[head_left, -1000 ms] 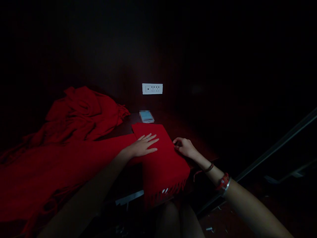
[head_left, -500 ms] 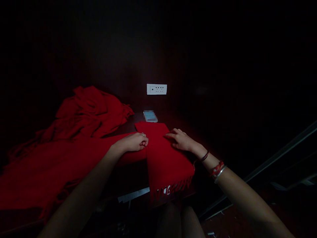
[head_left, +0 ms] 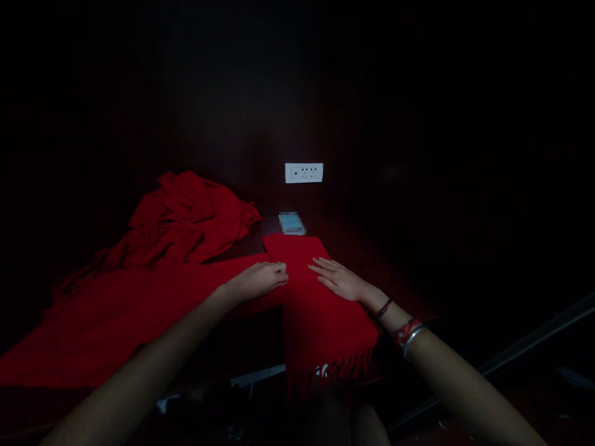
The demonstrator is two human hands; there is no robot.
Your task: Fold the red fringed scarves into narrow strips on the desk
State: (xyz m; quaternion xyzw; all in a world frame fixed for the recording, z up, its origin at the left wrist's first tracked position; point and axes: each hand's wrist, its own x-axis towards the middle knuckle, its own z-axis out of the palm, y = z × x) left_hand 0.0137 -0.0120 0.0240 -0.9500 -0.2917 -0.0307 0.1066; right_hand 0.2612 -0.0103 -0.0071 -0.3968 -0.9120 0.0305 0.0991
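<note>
A red fringed scarf (head_left: 325, 322) lies partly folded on the dark surface, its tasselled end hanging over the near edge. My left hand (head_left: 263, 279) has its fingers curled at the left edge of the folded part, closed on the cloth; its fingertips are partly hidden. Flat on the scarf's right side rests my right hand (head_left: 339, 279), fingers stretched out and pressing on the fabric. A long stretch of the red cloth runs off to the left beneath my left forearm.
Behind it on the left sits a crumpled heap of red fabric (head_left: 186, 217). A small light-blue item (head_left: 291, 223), blurred out, lies just beyond the scarf. A white power socket (head_left: 304, 173) is fixed to the dark wall. My knees show below the near edge.
My right hand has flattened onto the scarf, with its fingers straighter than before. My left hand stays at the fold. The whole view has shifted slightly.
</note>
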